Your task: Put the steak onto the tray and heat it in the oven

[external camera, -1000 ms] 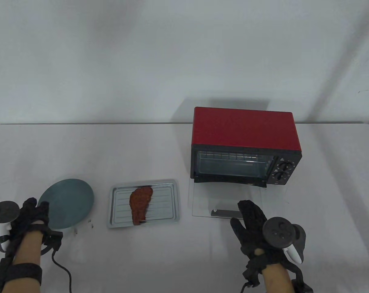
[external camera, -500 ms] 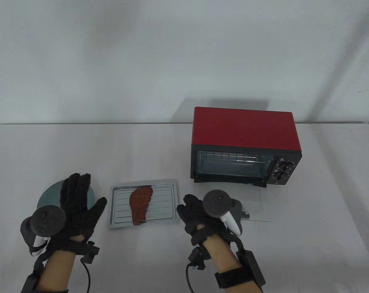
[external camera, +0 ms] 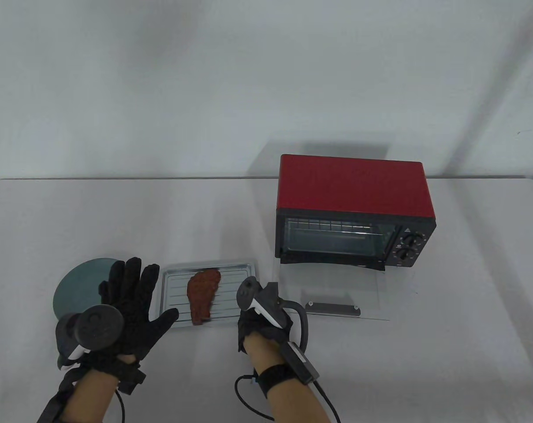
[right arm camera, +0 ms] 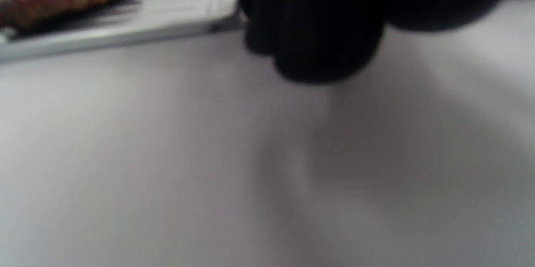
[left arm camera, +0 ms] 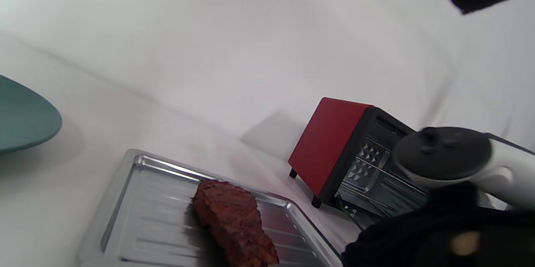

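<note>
The white table (external camera: 381,374) carries everything. The red oven (external camera: 354,187) stands on its right half with its glass door (external camera: 337,291) folded down flat toward the person. The table view shows the two dials on the oven's front; the left wrist view shows instead its red side wall (left arm camera: 326,146), its small black feet and the vent holes.

Left of the door lies the metal tray (external camera: 244,269), ribbed on its floor. The steak (external camera: 202,295) lies on the tray, stretched from its far edge to its near edge. The left wrist view shows the steak (left arm camera: 234,221) from low down, thick and dark-crusted. The right wrist view, blurred, catches only the tray's near right corner (right arm camera: 125,37) with the steak (right arm camera: 62,1) as a thin brown strip.

A round green plate (external camera: 79,286) sits left of the tray, partly hidden.

The left hand (external camera: 129,308) hovers flat with fingers spread wide over the plate's right edge and the tray's left edge, holding nothing. The right hand (external camera: 257,328) is at the tray's near right corner, turned on its side. Its fingers (right arm camera: 317,29) hang bunched just beside the corner; I cannot tell whether they grip the tray.
</note>
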### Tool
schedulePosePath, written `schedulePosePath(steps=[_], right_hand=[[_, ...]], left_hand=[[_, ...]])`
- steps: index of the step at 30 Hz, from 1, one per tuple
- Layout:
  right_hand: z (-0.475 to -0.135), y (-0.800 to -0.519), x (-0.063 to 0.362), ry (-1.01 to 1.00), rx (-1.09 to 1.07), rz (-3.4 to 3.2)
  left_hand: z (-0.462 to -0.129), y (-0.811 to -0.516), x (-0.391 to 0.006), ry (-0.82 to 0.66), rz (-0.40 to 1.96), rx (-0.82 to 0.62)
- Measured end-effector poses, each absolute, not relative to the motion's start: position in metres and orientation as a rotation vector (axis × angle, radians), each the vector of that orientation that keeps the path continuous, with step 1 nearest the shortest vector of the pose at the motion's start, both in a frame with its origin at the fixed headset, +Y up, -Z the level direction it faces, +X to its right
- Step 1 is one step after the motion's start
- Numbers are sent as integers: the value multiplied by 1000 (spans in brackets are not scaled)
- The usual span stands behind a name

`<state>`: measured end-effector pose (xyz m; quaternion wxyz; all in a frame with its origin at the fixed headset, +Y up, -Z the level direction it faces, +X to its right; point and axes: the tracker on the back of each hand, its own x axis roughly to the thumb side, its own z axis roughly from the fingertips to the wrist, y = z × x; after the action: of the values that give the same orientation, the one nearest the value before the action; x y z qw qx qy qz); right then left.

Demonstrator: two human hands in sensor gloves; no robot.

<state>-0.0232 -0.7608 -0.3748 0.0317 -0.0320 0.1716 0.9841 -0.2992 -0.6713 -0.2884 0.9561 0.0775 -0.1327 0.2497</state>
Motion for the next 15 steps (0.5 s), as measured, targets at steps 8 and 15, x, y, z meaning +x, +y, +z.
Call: schedulePosePath(steps=[8,15], right_hand=[[-386,-767,-25,620,-247,2976],[-371,-771,-1,585,-289,2558]], left_hand=[[-290,-674,-301,-265,532,152],[-289,-674,-303,-260,560,157]])
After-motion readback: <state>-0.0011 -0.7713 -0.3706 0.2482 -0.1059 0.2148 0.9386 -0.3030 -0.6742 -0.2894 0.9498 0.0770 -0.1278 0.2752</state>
